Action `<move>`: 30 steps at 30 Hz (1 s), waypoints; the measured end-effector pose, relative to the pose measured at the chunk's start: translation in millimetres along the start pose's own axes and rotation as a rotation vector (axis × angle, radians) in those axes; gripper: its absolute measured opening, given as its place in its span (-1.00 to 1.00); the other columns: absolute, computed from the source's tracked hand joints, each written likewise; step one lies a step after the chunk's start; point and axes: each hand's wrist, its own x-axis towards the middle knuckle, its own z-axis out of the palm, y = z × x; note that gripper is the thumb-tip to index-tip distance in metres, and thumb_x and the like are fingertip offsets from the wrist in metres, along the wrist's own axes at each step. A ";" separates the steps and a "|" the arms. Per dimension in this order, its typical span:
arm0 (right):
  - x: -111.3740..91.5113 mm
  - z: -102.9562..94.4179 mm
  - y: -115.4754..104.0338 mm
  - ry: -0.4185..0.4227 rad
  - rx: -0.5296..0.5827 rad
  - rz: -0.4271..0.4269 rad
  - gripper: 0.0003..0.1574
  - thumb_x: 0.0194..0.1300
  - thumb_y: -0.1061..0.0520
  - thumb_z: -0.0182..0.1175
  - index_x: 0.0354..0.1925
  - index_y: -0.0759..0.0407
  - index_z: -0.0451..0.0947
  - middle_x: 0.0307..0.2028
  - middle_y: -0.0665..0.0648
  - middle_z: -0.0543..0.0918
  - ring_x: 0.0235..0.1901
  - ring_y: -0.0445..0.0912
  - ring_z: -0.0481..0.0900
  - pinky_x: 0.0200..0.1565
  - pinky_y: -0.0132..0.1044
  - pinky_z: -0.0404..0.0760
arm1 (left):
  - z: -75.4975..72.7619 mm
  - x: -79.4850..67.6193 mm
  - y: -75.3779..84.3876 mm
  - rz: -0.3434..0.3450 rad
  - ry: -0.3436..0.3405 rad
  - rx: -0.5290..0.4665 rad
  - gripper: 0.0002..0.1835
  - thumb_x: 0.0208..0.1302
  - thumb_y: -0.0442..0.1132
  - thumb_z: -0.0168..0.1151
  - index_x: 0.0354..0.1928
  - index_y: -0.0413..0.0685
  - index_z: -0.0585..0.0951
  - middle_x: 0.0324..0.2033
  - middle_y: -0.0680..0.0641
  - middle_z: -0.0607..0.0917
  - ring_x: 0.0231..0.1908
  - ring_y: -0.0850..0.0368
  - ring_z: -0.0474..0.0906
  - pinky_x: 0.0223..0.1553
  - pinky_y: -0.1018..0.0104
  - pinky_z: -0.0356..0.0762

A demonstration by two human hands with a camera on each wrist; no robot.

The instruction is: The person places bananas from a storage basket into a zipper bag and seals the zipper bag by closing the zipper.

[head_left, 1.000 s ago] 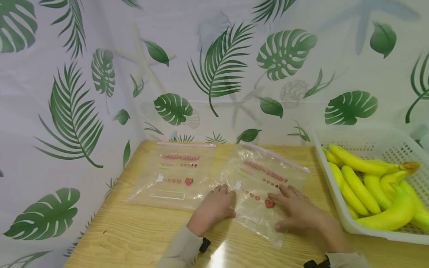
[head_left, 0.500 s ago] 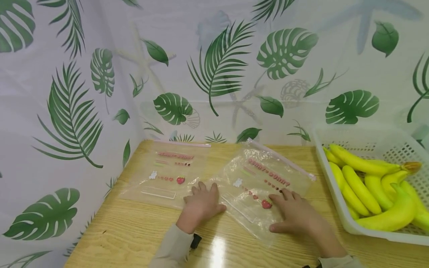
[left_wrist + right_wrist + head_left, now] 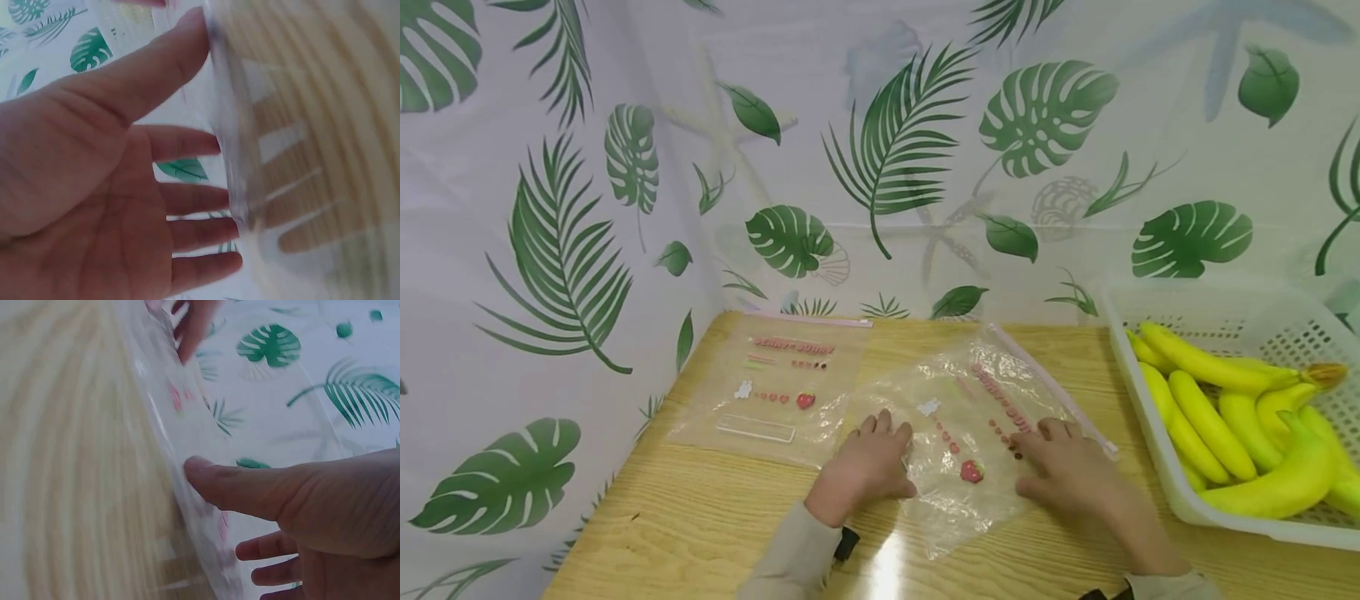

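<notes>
A clear zip bag (image 3: 958,433) with a pink slider strip, printed with a bunny and a strawberry, lies flat and turned askew on the table. My left hand (image 3: 867,467) touches its left side, thumb apart from the fingers. On the bag's right part rests my right hand (image 3: 1075,471), its fingers spread over the print. Both wrist views show extended fingers along the plastic, at the film's edge (image 3: 234,150) on the left and the bag (image 3: 169,425) on the right. A matching zip bag (image 3: 775,379) lies squarely to the left, close to my left fingertips.
A white perforated basket (image 3: 1157,467) of yellow bananas (image 3: 1206,425) stands at the right, near my right forearm. Behind and to the left, a leaf-printed cloth (image 3: 692,250) borders the wooden table (image 3: 700,533).
Under my hands, the right bag has turned clockwise, its zip strip now sloping more steeply. The left bag has slid slightly left. My left hand moved left, then partly back right.
</notes>
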 end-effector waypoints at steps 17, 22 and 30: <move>-4.3 -13.9 0.4 -0.096 0.097 0.052 -0.22 0.15 -0.08 0.44 0.29 0.11 0.51 -0.03 0.27 0.46 -0.12 0.10 0.38 -0.20 0.01 0.58 | -1.8 2.4 -5.2 0.078 0.000 0.010 -0.01 0.12 0.19 0.43 0.45 -0.22 0.26 0.46 -0.31 0.21 0.45 -0.21 0.14 0.43 -0.06 0.18; -3.9 -14.6 -0.4 -0.102 0.123 0.025 -0.31 0.08 0.07 0.46 0.21 0.09 0.58 -0.11 0.18 0.47 -0.18 0.03 0.36 -0.25 -0.12 0.51 | -3.6 4.7 -9.9 0.094 0.047 0.030 -0.25 0.13 -0.05 0.47 0.31 -0.21 0.42 0.34 -0.29 0.38 0.37 -0.20 0.28 0.37 -0.03 0.29; -2.3 -11.7 -5.4 -0.081 0.121 -0.053 -0.32 0.10 0.08 0.47 0.22 0.09 0.58 -0.10 0.19 0.47 -0.17 0.03 0.36 -0.20 -0.11 0.50 | -6.9 4.4 -13.9 0.105 0.104 0.092 -0.68 0.23 -0.32 0.32 0.02 -0.22 0.59 -0.04 -0.16 0.59 0.08 -0.09 0.51 0.11 0.06 0.55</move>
